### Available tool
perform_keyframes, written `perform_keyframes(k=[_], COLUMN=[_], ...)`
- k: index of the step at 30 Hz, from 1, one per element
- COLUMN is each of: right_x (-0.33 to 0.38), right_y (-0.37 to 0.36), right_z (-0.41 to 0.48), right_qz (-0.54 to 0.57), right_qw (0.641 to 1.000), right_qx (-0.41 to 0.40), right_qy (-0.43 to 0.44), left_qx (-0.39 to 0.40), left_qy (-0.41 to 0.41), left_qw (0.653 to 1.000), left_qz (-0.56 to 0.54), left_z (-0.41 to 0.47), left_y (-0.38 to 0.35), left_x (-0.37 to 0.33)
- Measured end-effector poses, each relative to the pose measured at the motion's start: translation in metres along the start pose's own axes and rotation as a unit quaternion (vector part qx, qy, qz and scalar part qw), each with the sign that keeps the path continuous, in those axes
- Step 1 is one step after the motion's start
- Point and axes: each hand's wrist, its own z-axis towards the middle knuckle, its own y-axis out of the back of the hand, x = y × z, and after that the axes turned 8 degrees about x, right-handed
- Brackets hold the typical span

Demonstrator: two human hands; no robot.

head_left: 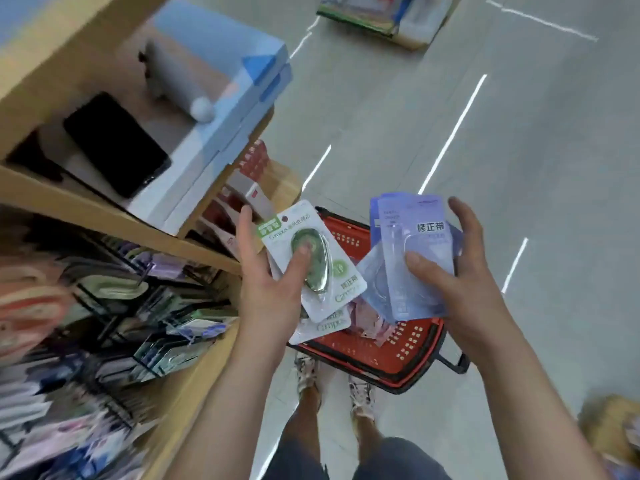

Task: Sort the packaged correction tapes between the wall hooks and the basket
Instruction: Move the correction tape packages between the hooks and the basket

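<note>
left hand: grips stack of white-and-green carded correction tape packs, thumb on top blister | right hand: grips fanned pale-blue carded correction tape packs, thumb across front | red plastic mesh basket: on floor below both hands, pink packs inside

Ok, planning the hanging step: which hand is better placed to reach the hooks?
Left, probably. The left hand, holding green packs, is nearest the hooks; the right hand holds blue packs across the basket.
</note>
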Motion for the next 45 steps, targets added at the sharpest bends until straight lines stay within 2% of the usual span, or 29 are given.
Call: perform_keyframes(k=[5, 11, 14, 18, 22, 26, 29, 32, 36, 41, 43, 45], right_x=[0.064, 0.1, 0.111, 0.124, 0.121, 0.124, 0.119, 0.115, 0.112, 0.102, 0.097, 0.094], right_y=[-0.013, -0.078, -0.114, -0.163, -0.198, -0.232, -0.26, -0.279, -0.292, -0.305, -0.309, -0.312], right_z=[-0.027, -0.059, -0.079, -0.112, -0.136, -0.171, -0.206, -0.238, -0.26, -0.276, -0.283, -0.287], right_qz=[0.085, -0.008, -0.026, -0.056, -0.047, -0.105, -0.114, -0.115, -0.102, -0.085, -0.067, -0.024], right_qw=[0.992, 0.973, 0.962, 0.923, 0.89, 0.882, 0.88, 0.866, 0.852, 0.851, 0.858, 0.88], right_qx=[0.089, 0.225, 0.26, 0.368, 0.447, 0.447, 0.44, 0.463, 0.502, 0.505, 0.491, 0.459], right_qy=[0.025, 0.058, 0.075, 0.1, 0.078, 0.11, 0.141, 0.151, 0.109, 0.12, 0.133, 0.115], left_qx=[-0.052, -0.136, -0.151, -0.196, -0.239, -0.267, -0.259, -0.293, -0.366, -0.419, -0.44, -0.47], left_qy=[-0.034, -0.065, -0.083, -0.099, -0.099, -0.127, -0.13, -0.122, -0.17, -0.21, -0.227, -0.247], left_qw=[0.992, 0.988, 0.985, 0.973, 0.964, 0.955, 0.956, 0.943, 0.898, 0.853, 0.836, 0.816], left_qz=[0.111, 0.023, 0.029, 0.066, 0.056, 0.02, -0.049, -0.099, -0.174, -0.229, -0.237, -0.227], left_z=[-0.058, -0.122, -0.15, -0.19, -0.23, -0.27, -0.3, -0.327, -0.352, -0.377, -0.385, -0.393], left_y=[0.028, 0.049, 0.065, 0.099, 0.13, 0.162, 0.182, 0.199, 0.217, 0.234, 0.24, 0.249], left_x=[-0.043, -0.085, -0.094, -0.097, -0.099, -0.097, -0.092, -0.081, -0.072, -0.066, -0.067, -0.067])
